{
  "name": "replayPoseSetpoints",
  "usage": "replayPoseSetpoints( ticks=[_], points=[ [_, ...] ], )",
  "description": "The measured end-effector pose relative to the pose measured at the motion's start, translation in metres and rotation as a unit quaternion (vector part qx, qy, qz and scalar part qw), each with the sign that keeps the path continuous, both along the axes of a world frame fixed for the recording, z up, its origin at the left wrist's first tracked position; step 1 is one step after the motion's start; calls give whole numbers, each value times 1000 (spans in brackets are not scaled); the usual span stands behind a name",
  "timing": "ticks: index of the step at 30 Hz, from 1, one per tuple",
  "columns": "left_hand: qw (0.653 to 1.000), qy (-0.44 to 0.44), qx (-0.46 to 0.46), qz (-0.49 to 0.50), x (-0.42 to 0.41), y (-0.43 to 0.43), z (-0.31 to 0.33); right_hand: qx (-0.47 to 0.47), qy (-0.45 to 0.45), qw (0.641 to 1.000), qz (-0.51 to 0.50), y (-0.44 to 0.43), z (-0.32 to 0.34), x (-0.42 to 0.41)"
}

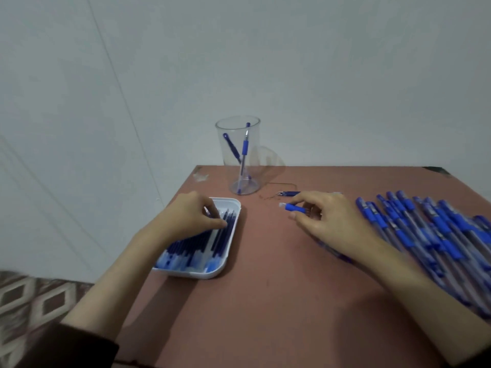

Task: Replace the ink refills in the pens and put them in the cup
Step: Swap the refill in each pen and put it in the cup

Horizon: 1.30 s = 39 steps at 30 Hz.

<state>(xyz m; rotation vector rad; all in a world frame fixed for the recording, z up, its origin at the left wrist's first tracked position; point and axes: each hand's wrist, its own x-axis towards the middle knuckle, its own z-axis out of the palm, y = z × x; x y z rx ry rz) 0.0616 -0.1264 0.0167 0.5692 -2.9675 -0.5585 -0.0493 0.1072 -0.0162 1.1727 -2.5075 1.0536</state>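
Note:
A clear plastic cup [240, 144] stands at the table's far edge with two blue pens [244, 150] inside. A white tray [233, 235] of several blue ink refills [196, 245] lies at the left. My left hand [191, 216] reaches into the tray, its fingertips pinching a refill. My right hand [324, 219] holds a blue-gripped pen part [295, 207] between thumb and fingers, just above the table. Most of that part is hidden by the hand. A couple of loose refills [289, 193] lie behind my right hand.
A large pile of blue pens [435, 235] covers the right side of the brown table [265, 301]. A pale wall stands right behind the table. Patterned flooring [32, 301] shows at the lower left. A thin wire [281, 184] lies near the cup.

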Motion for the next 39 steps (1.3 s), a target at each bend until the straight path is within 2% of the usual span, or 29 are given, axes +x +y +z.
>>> replayPoseSetpoints(
  ticks=[9,15,19,22,24,26,29,31,36,39],
  points=[
    [995,-75,-28,55,-11,11,-3,-18,-27,999,1,4,0,-4],
    [989,-115,51,74,-15,11,5,-12,-28,1000,-3,5,-1,-5],
    [986,-85,115,79,-8,6,15,-6,-28,1000,-4,5,-1,-4],
    [982,35,173,61,-6,7,25,-13,-34,999,-5,6,1,-4],
    [939,168,298,32,-11,16,30,-29,-37,999,-13,7,3,-5],
    [868,261,422,21,-24,33,29,-40,-33,998,-34,9,5,-6],
    [772,315,551,29,-49,67,17,-44,-3,995,-87,12,7,-10],
    [722,338,603,20,-63,84,7,-56,5,991,-117,14,9,-14],
    [660,389,643,15,-81,101,-9,-79,0,986,-149,22,9,-26],
    [648,399,649,15,-83,102,-11,-76,-5,986,-151,23,9,-28]
  ],
)
